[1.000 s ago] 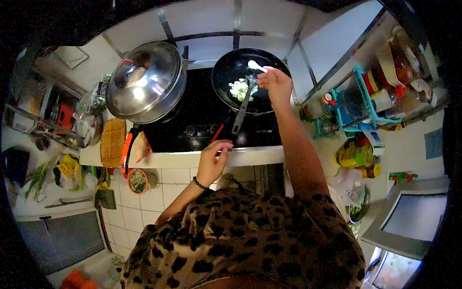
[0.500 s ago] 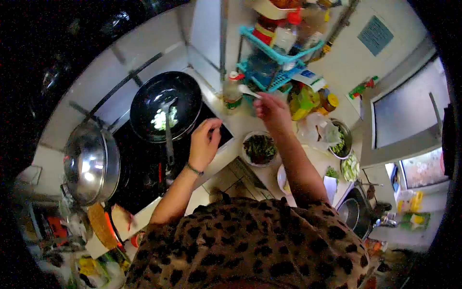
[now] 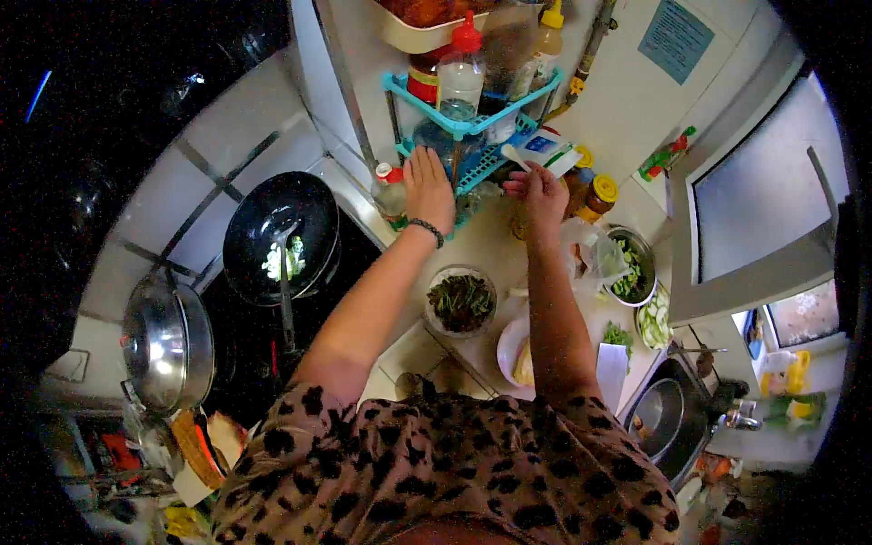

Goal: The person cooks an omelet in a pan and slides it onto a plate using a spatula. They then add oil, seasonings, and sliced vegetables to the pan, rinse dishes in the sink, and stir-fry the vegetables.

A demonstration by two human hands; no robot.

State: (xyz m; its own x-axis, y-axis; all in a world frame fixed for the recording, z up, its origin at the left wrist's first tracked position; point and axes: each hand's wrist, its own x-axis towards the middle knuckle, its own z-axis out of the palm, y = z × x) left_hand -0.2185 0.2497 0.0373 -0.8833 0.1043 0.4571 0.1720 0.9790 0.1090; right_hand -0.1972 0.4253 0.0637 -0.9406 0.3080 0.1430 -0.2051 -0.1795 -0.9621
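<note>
My left hand (image 3: 430, 193) reaches to the front of the turquoise rack (image 3: 472, 123), fingers extended, beside a bottle with a red and white cap (image 3: 389, 193). Nothing shows in its grasp. In my right hand (image 3: 542, 195) a small white spoon (image 3: 516, 159) is pinched, its end pointing up and left near the rack's right side. Just above that hand lies a white and blue packet (image 3: 548, 148). Jars with yellow lids (image 3: 600, 193) stand to its right.
A black wok (image 3: 263, 218) with chopped pieces and a ladle (image 3: 285, 300) sits on the stove at left. A bowl of dark greens (image 3: 461, 302), a pot of green vegetables (image 3: 633, 263) and a sink (image 3: 658, 413) are at centre and right.
My left hand has moved from beside the wok up and right to the rack. My right hand has shifted slightly right with the spoon. The view has turned somewhat.
</note>
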